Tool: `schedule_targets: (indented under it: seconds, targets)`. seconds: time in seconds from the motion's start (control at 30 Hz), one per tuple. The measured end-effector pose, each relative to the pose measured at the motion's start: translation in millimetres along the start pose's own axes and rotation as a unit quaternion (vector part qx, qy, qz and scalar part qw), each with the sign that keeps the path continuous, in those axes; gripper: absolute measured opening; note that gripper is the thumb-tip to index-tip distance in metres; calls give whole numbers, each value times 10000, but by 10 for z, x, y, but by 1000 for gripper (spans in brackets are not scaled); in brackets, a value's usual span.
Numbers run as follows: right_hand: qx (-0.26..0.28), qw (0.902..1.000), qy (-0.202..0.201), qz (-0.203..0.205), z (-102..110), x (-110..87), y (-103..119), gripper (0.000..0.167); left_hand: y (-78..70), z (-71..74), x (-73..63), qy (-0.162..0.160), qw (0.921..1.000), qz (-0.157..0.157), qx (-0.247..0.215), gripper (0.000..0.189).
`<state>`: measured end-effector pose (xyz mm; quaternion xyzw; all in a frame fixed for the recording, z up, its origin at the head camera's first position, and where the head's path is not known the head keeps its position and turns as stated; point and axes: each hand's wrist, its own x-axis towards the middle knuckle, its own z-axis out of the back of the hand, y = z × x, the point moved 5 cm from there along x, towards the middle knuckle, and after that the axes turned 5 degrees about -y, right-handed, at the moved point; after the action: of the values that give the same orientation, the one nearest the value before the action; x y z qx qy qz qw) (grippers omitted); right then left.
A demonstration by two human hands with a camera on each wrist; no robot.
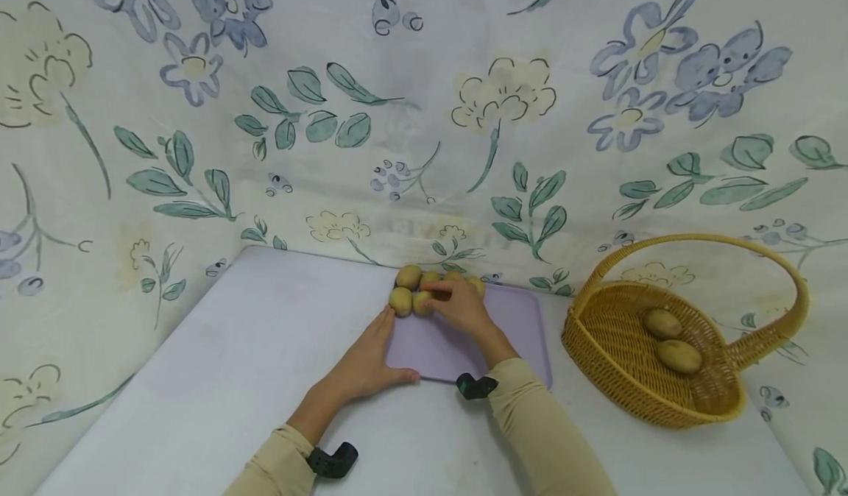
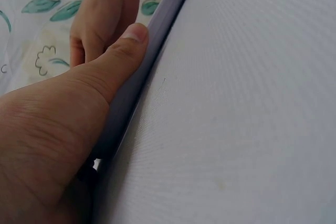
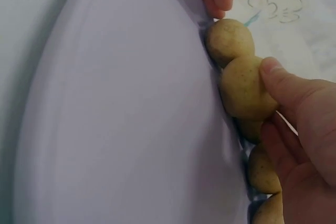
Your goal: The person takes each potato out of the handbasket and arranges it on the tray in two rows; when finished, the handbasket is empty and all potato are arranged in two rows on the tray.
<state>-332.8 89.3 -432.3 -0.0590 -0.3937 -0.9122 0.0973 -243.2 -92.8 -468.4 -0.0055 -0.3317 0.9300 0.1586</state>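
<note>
While the head view shows the left hand (image 1: 361,363) spread at the lilac tray (image 1: 430,352) and the right hand (image 1: 464,308) pinching a potato (image 1: 422,303) on it, the left wrist view shows a thumb (image 2: 123,51) at the rim (image 2: 135,80), the right wrist view an adjoining potato (image 3: 228,41).

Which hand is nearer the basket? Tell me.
Right. The right hand pinches a potato at the tray, to the left of the basket; the left hand is farther left, at the tray's left edge.

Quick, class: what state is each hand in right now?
Left hand: open, touching the edge of the lilac tray.
Right hand: closed, pinching a potato.
</note>
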Motion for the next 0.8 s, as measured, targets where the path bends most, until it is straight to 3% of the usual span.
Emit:
schedule_targets:
  seconds: [0.37, 0.8]
  targets:
    - [71, 9999, 138, 15, 29, -14, 15, 38, 10, -2, 10, -17, 10000, -63, 25, 134]
    - [-176, 9957, -644, -641, 60, -29, -27, 28, 21, 5, -2, -25, 9999, -129, -37, 134]
